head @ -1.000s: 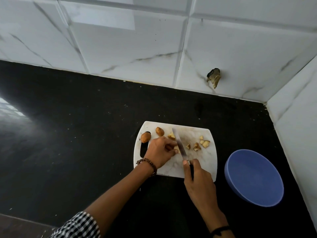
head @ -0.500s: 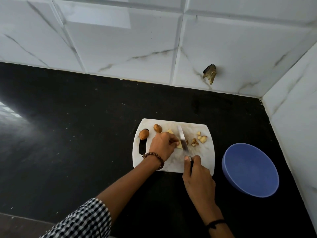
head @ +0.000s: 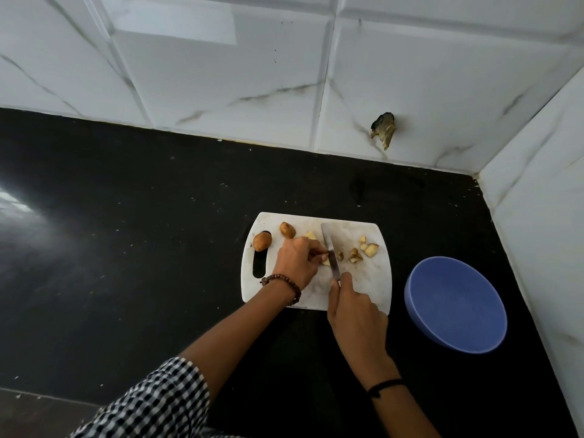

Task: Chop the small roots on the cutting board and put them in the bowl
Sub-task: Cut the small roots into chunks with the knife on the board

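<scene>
A white cutting board lies on the black counter. Two whole brown roots sit at its far left, one beside the handle slot. My left hand pinches a pale root piece against the board. My right hand grips the knife; its blade stands right beside my left fingertips, over that piece. Several chopped chunks lie to the right of the blade. The blue bowl, empty, stands right of the board.
White marble-look tiled walls close the counter at the back and the right, forming a corner behind the bowl. A broken dark hole marks the back wall. The black counter stretches wide to the left.
The knife blade has shifted a little along the held piece toward my left fingers. Both hands otherwise stay in place; the view has tilted slightly.
</scene>
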Tool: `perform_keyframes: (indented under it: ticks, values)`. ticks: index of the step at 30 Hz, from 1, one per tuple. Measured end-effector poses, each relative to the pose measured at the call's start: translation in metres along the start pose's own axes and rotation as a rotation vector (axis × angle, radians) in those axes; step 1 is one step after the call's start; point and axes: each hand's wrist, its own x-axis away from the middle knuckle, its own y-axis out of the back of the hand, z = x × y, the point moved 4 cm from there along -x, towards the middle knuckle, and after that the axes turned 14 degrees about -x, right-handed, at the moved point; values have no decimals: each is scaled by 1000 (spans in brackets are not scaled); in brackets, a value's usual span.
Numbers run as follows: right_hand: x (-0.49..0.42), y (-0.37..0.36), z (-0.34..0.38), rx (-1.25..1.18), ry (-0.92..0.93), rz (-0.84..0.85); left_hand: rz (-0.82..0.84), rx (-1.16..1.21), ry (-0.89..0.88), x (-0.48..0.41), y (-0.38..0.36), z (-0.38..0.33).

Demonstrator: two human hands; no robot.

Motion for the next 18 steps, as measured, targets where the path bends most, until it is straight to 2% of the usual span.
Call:
perform_keyframes:
  ticks: [18]
  values:
    - [21,2,3,63,-75,111,2,-9,0,-3,1,2]
